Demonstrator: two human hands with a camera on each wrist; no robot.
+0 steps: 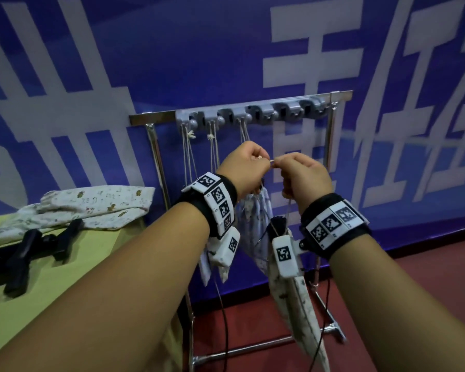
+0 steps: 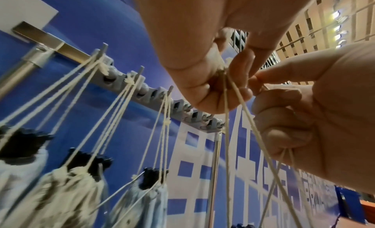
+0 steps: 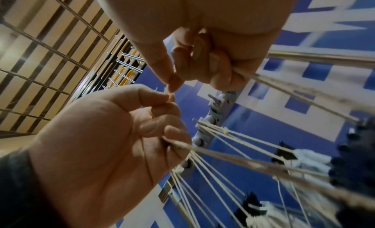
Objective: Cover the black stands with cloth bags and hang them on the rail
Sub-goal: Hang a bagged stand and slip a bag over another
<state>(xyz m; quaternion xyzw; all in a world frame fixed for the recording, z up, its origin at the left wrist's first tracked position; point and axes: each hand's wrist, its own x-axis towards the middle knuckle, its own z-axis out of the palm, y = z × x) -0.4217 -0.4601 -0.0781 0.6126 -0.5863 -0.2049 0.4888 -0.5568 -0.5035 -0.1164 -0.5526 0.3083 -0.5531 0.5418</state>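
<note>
My left hand [image 1: 262, 160] and right hand [image 1: 281, 164] meet in front of the rail [image 1: 253, 114], each pinching the cream drawstring [image 1: 272, 161] of a bagged stand. That cream patterned bag [image 1: 298, 296] hangs under my right wrist, the stand's black top [image 1: 279, 224] poking out. In the left wrist view the left hand [image 2: 213, 84] holds the drawstring [image 2: 228, 135] beside the right hand [image 2: 284, 106]. The right wrist view has the right hand [image 3: 194, 68] above the left hand [image 3: 154, 119], strings [image 3: 223, 153] running off taut. Three bagged stands [image 2: 81, 175] hang from the left hooks.
Grey hooks [image 1: 287, 107] on the right of the rail carry nothing. A yellow-green table [image 1: 65, 277] at the left holds folded cloth bags [image 1: 91, 202] and bare black stands [image 1: 30, 251]. The rack's metal legs [image 1: 330, 318] stand on red floor before a blue banner wall.
</note>
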